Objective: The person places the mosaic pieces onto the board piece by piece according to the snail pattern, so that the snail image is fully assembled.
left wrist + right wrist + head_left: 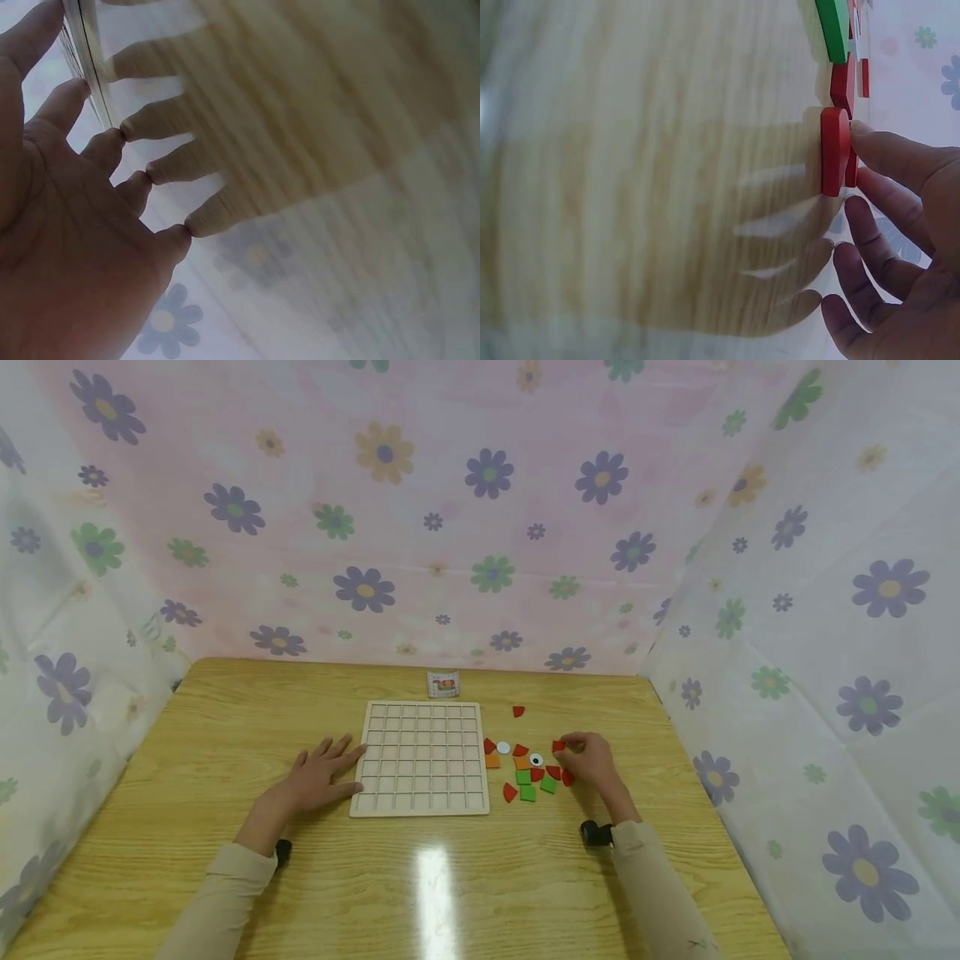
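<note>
Red wedge (557,746) lies at the tips of the right hand (590,762), between its thumb and forefinger, which bend in a pinch on it at the right end of the loose pieces; whether it is lifted off the table (375,893), I cannot tell. The other fingers of that hand spread loosely nearer the person. A second red wedge (567,777) sits just on the near side of the pinched one, beside the thumb. To the left, between the right hand and the grid board (420,768), are more red wedges (510,792), green squares (549,785), orange pieces (492,762), a plain white disc (503,748) and an eye disc (536,755). One lone wedge (519,712) lies farther off than the rest. The left hand (315,782) is spread flat, palm down, with forefinger and thumb at the board's left edge. A small picture card (443,684) lies beyond the board's far edge.
</note>
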Tool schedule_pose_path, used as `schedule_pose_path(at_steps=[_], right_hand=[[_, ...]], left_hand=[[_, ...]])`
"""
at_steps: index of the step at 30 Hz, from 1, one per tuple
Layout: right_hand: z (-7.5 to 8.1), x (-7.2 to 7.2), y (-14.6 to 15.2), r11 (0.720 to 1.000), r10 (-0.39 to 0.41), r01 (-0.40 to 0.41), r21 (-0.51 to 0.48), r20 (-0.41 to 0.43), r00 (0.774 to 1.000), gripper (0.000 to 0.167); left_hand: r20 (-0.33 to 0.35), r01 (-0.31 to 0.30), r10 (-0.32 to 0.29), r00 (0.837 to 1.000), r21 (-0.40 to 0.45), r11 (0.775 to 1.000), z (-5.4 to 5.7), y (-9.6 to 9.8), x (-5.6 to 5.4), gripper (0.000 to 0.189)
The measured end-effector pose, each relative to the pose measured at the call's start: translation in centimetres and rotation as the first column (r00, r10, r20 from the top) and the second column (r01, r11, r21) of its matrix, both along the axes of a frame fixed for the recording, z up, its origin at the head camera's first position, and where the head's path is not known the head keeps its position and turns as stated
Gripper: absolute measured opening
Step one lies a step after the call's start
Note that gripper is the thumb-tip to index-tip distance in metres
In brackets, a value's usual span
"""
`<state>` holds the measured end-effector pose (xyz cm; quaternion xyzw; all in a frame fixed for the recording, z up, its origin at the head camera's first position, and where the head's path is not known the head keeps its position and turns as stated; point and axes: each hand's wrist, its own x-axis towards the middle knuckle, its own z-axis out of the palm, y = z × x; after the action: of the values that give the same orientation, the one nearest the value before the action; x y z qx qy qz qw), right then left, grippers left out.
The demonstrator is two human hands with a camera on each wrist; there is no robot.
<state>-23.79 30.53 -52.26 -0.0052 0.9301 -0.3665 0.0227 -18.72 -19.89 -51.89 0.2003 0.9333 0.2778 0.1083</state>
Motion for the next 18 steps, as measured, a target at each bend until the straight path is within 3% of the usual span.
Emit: schedule_pose_path(at_steps=[11,18], right_hand=[[-0.25,-0.17,0.26,1.000,-0.028,0.028,-0.008,-0.014,1.000,0.023],[-0.21,-0.45,0.49,0.998,-0.059,0.058,-0.013,-0.011,0.998,0.017]], left_hand=[[-0.005,-0.004,0.004,1.000,-0.012,1.000,-0.25,0.14,-0.10,0.071],[0.013,-0.011,0.011,1.000,0.011,1.000,0.23,0.36,0.09,0.071]])
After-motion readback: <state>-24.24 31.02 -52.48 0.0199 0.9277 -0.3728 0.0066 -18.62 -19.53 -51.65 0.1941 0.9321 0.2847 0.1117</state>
